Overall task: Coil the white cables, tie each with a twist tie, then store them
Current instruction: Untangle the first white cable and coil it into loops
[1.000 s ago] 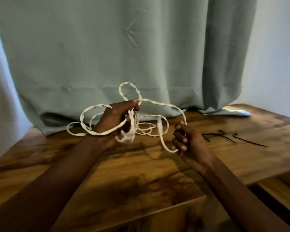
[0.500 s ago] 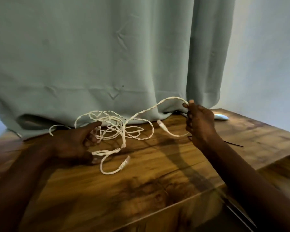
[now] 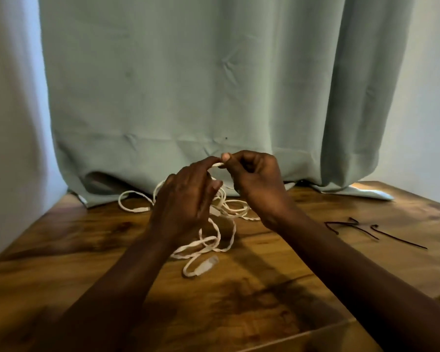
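Above the counter, the right hand pinches the white cable at thumb-tip while the left hand lays a forefinger on the same strand, its grip unclear.

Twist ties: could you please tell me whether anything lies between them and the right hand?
Nothing visible does: only bare wooden table separates the right hand, pinching the white cable, from the twist ties.
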Demonstrator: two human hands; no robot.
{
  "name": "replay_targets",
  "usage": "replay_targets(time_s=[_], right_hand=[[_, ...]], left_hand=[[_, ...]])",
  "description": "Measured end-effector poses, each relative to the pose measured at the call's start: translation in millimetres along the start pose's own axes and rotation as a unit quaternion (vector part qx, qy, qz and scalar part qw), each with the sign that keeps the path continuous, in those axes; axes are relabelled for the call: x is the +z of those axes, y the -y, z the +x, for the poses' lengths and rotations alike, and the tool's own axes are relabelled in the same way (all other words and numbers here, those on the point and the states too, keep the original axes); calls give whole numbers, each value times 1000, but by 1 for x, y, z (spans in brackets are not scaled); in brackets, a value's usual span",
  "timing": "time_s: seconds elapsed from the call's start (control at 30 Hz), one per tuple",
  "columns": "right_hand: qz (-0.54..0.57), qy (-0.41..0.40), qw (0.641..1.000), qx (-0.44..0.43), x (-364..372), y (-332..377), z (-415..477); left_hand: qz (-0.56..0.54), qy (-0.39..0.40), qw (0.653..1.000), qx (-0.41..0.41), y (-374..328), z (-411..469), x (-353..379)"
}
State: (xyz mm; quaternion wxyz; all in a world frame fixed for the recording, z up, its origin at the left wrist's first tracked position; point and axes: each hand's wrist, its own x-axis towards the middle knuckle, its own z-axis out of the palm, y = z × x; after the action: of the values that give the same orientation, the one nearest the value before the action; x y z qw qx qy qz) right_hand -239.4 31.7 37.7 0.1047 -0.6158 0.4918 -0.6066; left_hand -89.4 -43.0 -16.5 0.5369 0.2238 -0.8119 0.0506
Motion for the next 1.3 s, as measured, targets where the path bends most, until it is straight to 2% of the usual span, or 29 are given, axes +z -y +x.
replay_targets(time_s=[0.13, 0.27, 0.4, 0.5, 0.57, 0.63, 0.7, 0.8, 0.87, 0.97, 1.07, 1.13, 1.2, 1.3], right_hand=[[122, 63, 985, 101, 13, -12, -10], [183, 122, 963, 154, 22, -28, -21], [349, 139, 894, 245, 36, -32, -22], [399, 166, 857, 280, 42, -37, -20], [429, 215, 830, 285, 44, -41, -21], [474, 261, 795, 272, 45, -39, -23], [512, 268, 777, 247, 44, -28, -18], [527, 235, 796, 184, 42, -2, 2], [491, 203, 835, 141, 40, 12, 22], [374, 151, 908, 109, 41, 22, 50], [253, 130, 956, 73, 47, 20, 66], [124, 137, 982, 30, 51, 14, 67], [-30, 161, 986, -44, 52, 8, 63], [-245, 204, 934, -165, 51, 3, 58]], left_hand=[[39, -124, 990, -50, 19, 0, -11], [-20, -209, 967, -145, 38, -3, -11], [-80, -261, 937, -216, 48, -2, -5], [-124, -284, 908, -281, 54, 1, -5], [-111, -305, 895, -307, 54, 3, -10], [-60, -295, 915, -270, 53, 1, -15], [21, -240, 948, -209, 54, -3, -19], [97, -139, 974, -150, 56, -6, -17], [110, -94, 985, -96, 51, -6, -14], [111, -50, 992, -15, 38, -5, -11], [109, -19, 993, 36, 30, -2, -9], [112, -5, 993, 41, 30, -3, -9], [94, 6, 995, 24, 35, -3, -8], [23, 13, 999, -28, 38, -6, -4]])
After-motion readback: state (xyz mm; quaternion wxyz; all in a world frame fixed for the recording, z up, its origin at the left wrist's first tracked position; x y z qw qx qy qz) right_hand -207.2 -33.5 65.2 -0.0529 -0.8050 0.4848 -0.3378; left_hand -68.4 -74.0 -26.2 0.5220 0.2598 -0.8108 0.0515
